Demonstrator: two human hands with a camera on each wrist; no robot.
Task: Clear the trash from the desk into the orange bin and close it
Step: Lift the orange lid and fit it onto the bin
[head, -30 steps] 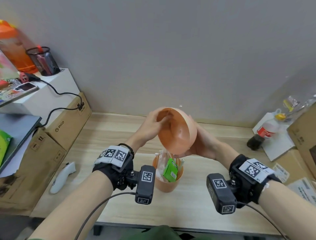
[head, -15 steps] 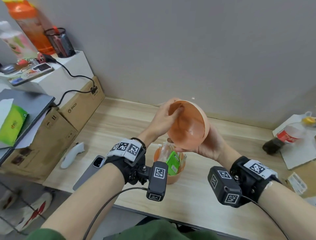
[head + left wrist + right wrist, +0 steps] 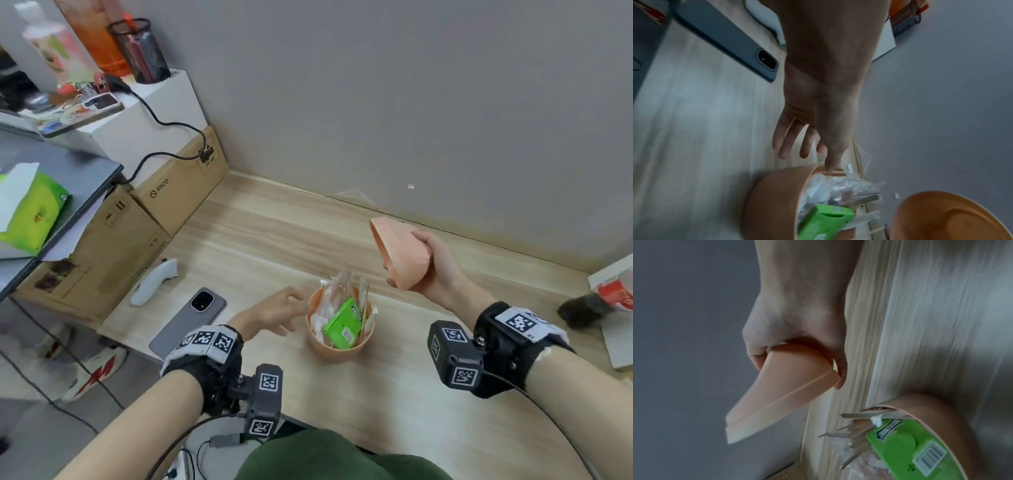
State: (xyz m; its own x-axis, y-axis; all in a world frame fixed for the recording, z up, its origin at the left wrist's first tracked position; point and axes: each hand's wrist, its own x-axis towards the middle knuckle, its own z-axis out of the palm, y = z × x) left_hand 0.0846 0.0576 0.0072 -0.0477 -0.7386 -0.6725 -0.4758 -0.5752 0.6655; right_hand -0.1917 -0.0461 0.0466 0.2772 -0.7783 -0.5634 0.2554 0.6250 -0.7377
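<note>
On the desk (image 3: 394, 404): 1 orange bin (image 3: 337, 349), open, and 1 lid (image 3: 399, 255) off it, held in 1 of the 2 hands, the right hand (image 3: 435, 267); the left hand (image 3: 274, 313) holds nothing. In the bin: 1 green carton (image 3: 344, 323), several wooden sticks (image 3: 863, 415) and some clear wrappers (image 3: 840, 186), too tangled to count. Also 1 phone (image 3: 188, 322), 1 white controller (image 3: 154, 286) and 1 cola bottle (image 3: 603, 299) lying down. At the left, 2 cardboard boxes (image 3: 102, 246), 1 white box (image 3: 150, 120), 1 mesh pen cup (image 3: 140, 51) and 1 green tissue pack (image 3: 34, 212).
</note>
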